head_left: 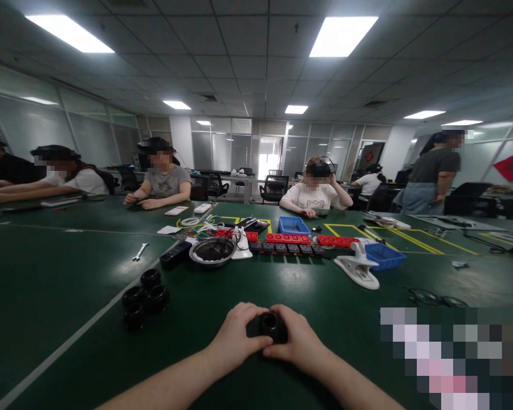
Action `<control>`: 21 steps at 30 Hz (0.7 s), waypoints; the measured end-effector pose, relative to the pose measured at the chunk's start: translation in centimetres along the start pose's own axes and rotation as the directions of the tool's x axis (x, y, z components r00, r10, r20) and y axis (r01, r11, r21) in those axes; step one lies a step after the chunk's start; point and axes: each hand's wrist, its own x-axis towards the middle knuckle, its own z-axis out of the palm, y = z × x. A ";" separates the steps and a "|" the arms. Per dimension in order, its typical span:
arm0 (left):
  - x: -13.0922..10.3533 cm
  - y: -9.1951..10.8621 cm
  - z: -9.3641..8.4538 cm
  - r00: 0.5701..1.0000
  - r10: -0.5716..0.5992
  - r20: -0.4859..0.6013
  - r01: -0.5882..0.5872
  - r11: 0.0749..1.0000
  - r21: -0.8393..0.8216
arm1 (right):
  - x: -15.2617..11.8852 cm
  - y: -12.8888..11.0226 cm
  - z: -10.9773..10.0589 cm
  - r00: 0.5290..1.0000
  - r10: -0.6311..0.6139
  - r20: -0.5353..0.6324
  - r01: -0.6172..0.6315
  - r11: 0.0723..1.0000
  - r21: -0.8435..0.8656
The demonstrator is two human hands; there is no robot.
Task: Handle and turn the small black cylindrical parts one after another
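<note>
A small black cylindrical part with a round opening on top (269,322) stands low over the green table, between my two hands. My left hand (239,332) curves round its left side, thumb in front and fingertips at the back. From the other side my right hand (298,335) closes on the same part, its thumb meeting my left thumb at the front. The part's lower sides are hidden by the fingers. Off to the left is a cluster of several similar black cylindrical parts (157,297), standing close together.
Beyond my hands are a round metal pan (212,251), red socket strips (288,238), a white clamp-shaped stand (359,270) and a blue tray (387,257). Glasses (438,298) lie at right, a wrench (141,251) at left. Several people sit round the table (196,296).
</note>
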 end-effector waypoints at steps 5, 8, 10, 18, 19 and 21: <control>0.4 -0.1 -0.3 0.999 0.050 0.010 -0.050 0.999 -0.011 | 0.3 0.9 -1.5 0.982 -0.068 0.176 0.033 0.981 0.194; 0.7 0.2 -0.7 0.998 0.036 0.053 -0.036 0.999 -0.007 | 0.6 1.4 -1.9 0.967 -0.076 0.244 0.006 0.961 0.278; 0.8 0.4 -1.0 0.995 0.036 0.097 -0.032 0.999 -0.042 | 0.6 1.4 -1.9 0.963 -0.078 0.257 -0.004 0.953 0.302; 0.7 0.5 -0.6 0.996 0.010 0.087 -0.006 0.999 -0.043 | 0.7 1.2 -1.4 0.975 -0.038 0.218 -0.020 0.966 0.259; 0.7 0.5 -0.5 0.998 -0.011 0.069 0.011 1.000 -0.009 | 0.7 1.2 -1.2 0.979 -0.010 0.201 -0.040 0.970 0.241; 0.6 0.6 -0.3 0.999 -0.042 0.027 0.040 0.998 0.050 | 0.6 1.0 -0.7 0.987 0.054 0.148 -0.083 0.977 0.195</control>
